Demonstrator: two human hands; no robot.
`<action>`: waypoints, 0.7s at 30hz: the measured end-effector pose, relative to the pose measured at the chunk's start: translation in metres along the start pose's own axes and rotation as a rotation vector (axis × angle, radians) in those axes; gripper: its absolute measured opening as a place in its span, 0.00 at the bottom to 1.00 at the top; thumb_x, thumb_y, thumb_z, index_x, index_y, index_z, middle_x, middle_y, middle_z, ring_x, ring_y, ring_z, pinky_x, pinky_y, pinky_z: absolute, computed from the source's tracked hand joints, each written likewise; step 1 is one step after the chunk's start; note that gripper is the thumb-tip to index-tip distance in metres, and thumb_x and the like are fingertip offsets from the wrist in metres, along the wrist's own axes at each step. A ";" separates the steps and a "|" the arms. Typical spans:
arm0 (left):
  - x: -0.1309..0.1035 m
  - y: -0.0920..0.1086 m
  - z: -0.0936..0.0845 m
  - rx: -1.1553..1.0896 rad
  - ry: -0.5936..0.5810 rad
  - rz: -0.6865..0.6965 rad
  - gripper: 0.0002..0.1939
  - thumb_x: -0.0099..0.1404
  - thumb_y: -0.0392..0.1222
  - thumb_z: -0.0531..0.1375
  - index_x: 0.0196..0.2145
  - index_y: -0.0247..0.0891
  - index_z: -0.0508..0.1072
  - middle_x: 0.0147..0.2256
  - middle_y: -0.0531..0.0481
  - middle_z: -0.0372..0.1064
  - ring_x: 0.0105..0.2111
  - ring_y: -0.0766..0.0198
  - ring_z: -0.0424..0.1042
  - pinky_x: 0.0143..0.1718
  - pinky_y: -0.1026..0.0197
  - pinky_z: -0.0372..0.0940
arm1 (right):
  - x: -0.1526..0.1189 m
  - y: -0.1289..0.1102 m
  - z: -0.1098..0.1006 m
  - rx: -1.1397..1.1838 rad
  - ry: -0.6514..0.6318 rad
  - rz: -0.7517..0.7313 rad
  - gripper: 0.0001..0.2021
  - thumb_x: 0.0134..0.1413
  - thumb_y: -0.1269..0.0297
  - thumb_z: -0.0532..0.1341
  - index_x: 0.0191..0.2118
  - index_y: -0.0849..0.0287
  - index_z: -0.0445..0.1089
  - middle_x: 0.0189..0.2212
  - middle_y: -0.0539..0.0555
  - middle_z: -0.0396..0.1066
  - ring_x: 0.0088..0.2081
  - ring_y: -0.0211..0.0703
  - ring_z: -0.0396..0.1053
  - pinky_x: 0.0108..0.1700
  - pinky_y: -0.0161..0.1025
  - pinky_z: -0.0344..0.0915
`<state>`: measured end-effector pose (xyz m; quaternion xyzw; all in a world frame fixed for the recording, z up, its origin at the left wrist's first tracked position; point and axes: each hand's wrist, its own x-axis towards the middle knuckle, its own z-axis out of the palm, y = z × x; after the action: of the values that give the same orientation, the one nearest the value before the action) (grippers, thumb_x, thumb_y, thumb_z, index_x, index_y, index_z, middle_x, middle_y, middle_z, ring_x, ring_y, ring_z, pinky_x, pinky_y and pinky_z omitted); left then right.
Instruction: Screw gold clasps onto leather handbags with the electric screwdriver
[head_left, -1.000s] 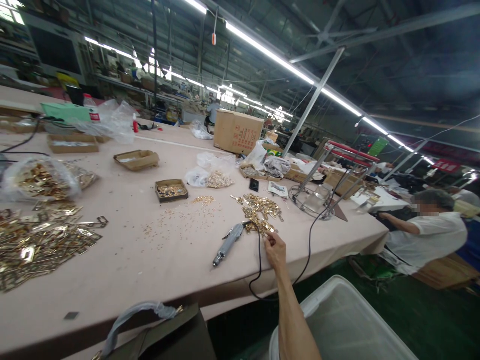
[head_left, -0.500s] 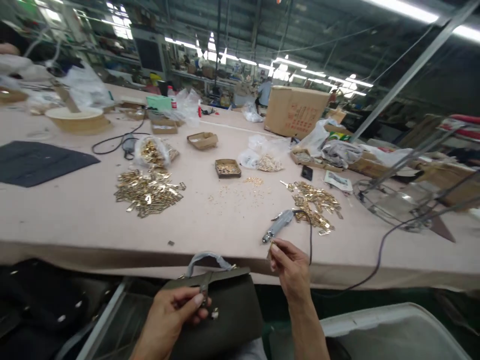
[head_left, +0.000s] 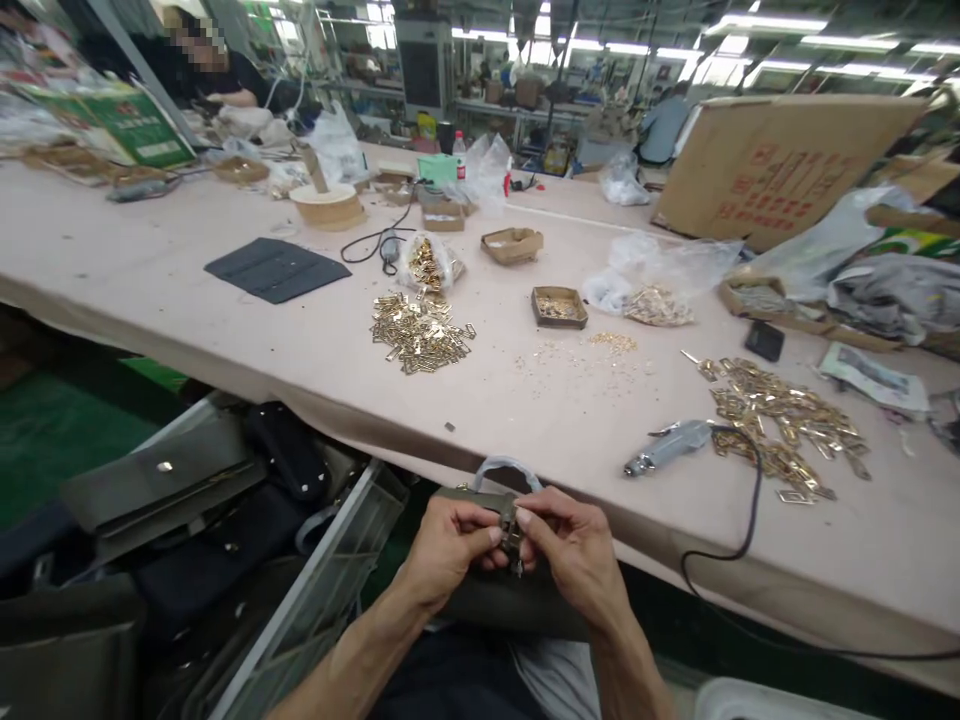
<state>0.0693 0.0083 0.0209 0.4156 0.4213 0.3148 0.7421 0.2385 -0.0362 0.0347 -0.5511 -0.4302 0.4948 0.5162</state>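
A dark olive handbag [head_left: 487, 603] rests at my lap against the table edge, its handle [head_left: 504, 464] wrapped in clear film. My left hand [head_left: 459, 542] pinches the short strap [head_left: 511, 522] at the front of the flap. From the other side my right hand [head_left: 571, 540] has its fingertips closed at the same strap; any small piece in them is hidden. Metal fittings show between the two hands. On the table to the right lies a grey electric screwdriver [head_left: 667, 448], apart from both hands.
Gold metal plates lie in a left pile [head_left: 420, 335] and a right pile [head_left: 787, 415]. A small box [head_left: 559, 307] holds tiny parts. A dark cable [head_left: 754, 500] hangs over the table edge. At lower left, a crate [head_left: 330, 590] stands beside several bags. A person sits at the far left.
My right hand has come from beside the screwdriver, where it pinched a small gold-coloured piece, to the bag's strap. My left hand stays at the strap. The view has turned left.
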 end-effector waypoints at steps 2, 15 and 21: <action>0.000 0.001 -0.002 0.013 -0.034 0.008 0.13 0.54 0.42 0.71 0.32 0.26 0.83 0.23 0.40 0.78 0.21 0.64 0.74 0.24 0.66 0.66 | 0.000 0.000 0.007 -0.005 -0.007 0.029 0.15 0.56 0.53 0.68 0.40 0.60 0.78 0.28 0.52 0.70 0.21 0.40 0.70 0.22 0.37 0.71; 0.003 -0.003 -0.015 -0.028 -0.105 -0.004 0.10 0.55 0.39 0.69 0.34 0.29 0.84 0.24 0.42 0.79 0.22 0.65 0.75 0.25 0.67 0.68 | -0.001 0.006 0.019 -0.208 0.051 0.046 0.12 0.56 0.55 0.67 0.38 0.59 0.78 0.29 0.52 0.70 0.22 0.41 0.71 0.21 0.36 0.69; 0.003 -0.008 -0.014 -0.066 -0.082 -0.033 0.13 0.54 0.43 0.71 0.31 0.28 0.83 0.23 0.41 0.78 0.20 0.64 0.74 0.22 0.67 0.67 | -0.001 0.013 0.023 -0.253 0.092 0.056 0.15 0.55 0.52 0.68 0.39 0.60 0.78 0.30 0.54 0.72 0.23 0.42 0.71 0.22 0.36 0.69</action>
<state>0.0589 0.0118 0.0091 0.3965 0.3866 0.2989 0.7772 0.2148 -0.0354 0.0224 -0.6456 -0.4494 0.4249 0.4480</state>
